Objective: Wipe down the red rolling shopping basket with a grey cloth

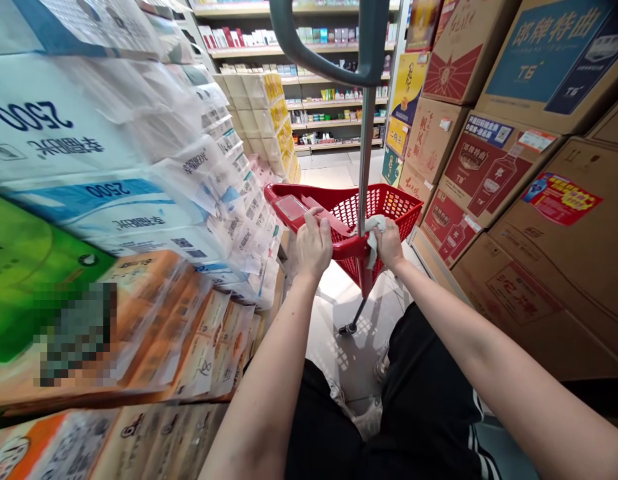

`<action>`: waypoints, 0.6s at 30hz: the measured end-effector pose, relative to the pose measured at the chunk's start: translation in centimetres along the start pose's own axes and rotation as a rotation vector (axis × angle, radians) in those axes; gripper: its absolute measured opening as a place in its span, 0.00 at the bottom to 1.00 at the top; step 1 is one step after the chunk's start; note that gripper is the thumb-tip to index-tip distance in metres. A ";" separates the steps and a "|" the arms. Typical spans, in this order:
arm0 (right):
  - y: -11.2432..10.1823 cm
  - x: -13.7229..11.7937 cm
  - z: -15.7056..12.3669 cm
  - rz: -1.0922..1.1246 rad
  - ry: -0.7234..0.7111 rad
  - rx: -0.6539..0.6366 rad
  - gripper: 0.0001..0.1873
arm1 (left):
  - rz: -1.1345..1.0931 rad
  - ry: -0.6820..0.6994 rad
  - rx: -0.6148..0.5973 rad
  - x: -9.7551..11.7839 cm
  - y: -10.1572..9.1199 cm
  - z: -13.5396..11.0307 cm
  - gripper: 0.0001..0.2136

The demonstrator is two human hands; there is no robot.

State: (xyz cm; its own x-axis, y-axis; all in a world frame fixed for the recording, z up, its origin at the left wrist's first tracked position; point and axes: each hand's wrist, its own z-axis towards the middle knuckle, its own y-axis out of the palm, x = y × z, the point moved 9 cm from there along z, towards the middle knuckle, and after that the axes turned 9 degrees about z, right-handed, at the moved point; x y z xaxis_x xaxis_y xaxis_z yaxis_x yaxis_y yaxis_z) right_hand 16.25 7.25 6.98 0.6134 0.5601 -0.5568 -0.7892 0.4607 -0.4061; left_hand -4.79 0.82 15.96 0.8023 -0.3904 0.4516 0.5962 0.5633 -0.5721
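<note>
A red plastic shopping basket [399,196] with a lattice wall is in front of me, on a wheeled frame with a metal pole [367,147] and a grey loop handle [291,50]. My left hand [315,247] is closed over the near left part of its rim, beside a pale red flap. My right hand [390,244] holds a crumpled white cloth [373,227] against the near rim, just right of the pole. Part of the cloth hangs down over the rim's outside. The fingertips of both hands are partly hidden.
Plastic-wrapped tissue packs [63,133] are stacked along the left. Cardboard cartons [553,267] rise on the right. Shelves [309,50] of small goods stand at the far end. A caster [347,329] rests on the tiled floor before my legs.
</note>
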 end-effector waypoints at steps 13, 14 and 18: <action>2.7 -7.0 -5.2 0.131 0.145 0.075 0.30 | 0.069 0.006 -0.023 -0.2 0.1 0.1 0.16; 2.6 -5.5 -4.5 0.161 0.185 0.090 0.30 | 0.078 0.006 -0.030 -0.3 0.1 0.2 0.16; 2.0 0.1 -1.5 0.292 0.323 0.124 0.30 | 0.104 0.009 -0.028 -0.2 0.2 0.3 0.16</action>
State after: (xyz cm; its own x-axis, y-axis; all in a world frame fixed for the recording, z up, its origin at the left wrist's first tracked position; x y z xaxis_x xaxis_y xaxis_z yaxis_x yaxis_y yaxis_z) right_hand 14.68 7.14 5.02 0.3100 0.4445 -0.8404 -0.9063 0.4054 -0.1198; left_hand -4.85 1.22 15.91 0.8598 -0.3379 0.3829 0.5106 0.5802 -0.6346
